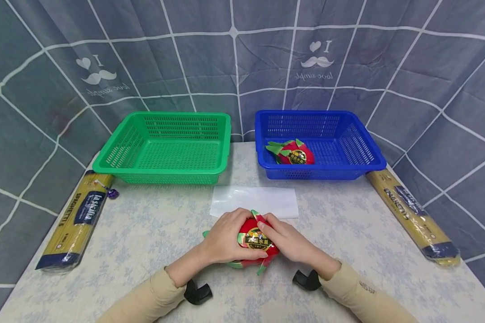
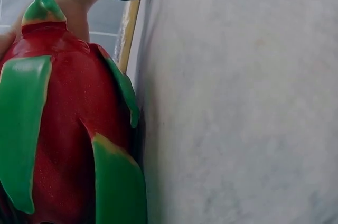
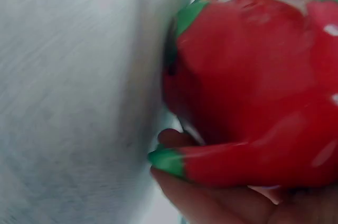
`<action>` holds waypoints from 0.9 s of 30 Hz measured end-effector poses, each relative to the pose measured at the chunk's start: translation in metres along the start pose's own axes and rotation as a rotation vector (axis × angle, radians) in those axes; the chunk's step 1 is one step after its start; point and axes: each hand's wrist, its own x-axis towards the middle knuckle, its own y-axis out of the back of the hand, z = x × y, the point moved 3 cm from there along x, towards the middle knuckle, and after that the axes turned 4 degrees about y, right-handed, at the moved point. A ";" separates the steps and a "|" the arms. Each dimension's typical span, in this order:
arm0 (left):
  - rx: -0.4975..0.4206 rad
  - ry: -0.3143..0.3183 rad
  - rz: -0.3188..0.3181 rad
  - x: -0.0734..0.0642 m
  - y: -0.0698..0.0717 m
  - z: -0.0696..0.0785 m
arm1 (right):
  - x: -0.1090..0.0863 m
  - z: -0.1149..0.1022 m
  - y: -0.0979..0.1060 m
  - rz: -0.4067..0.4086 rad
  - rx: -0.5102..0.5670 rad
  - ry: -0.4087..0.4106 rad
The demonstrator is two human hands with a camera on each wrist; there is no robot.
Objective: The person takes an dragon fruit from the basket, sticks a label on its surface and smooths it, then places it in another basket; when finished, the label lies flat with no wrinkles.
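Note:
A glossy red dragon fruit (image 1: 257,229) with green-tipped scales and a black-and-gold label lies on the table in front of me, between both hands. My left hand (image 1: 229,240) grips its left side, with the thumb along the near edge. From the right, my right hand (image 1: 288,237) holds it, thumb on top near the label. The left wrist view shows the fruit's red skin (image 2: 66,118) and broad green scales close up. In the right wrist view, fingers (image 3: 211,200) curl below the fruit (image 3: 237,76), by a green-tipped scale. Parts of the fruit are hidden by the hands.
A green basket (image 1: 161,171) stands at the back left. The blue basket (image 1: 319,172) at the back right contains another dragon fruit (image 1: 293,153). Spaghetti packs lie left (image 1: 74,224) and right (image 1: 416,217). A purple-wrapped lollipop (image 1: 112,194) and white sheet (image 1: 254,199) are on the table.

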 end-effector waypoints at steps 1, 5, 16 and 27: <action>-0.008 -0.003 0.000 0.000 0.000 0.000 | 0.000 0.000 0.000 0.000 -0.010 -0.002; -0.029 -0.029 0.014 0.000 0.000 0.000 | -0.001 0.000 0.002 -0.008 -0.007 0.021; -0.058 -0.084 0.085 0.000 0.000 -0.002 | 0.002 0.012 0.005 -0.201 0.138 0.085; -0.041 -0.027 0.096 -0.001 0.001 0.005 | -0.001 0.015 0.010 -0.349 0.254 0.102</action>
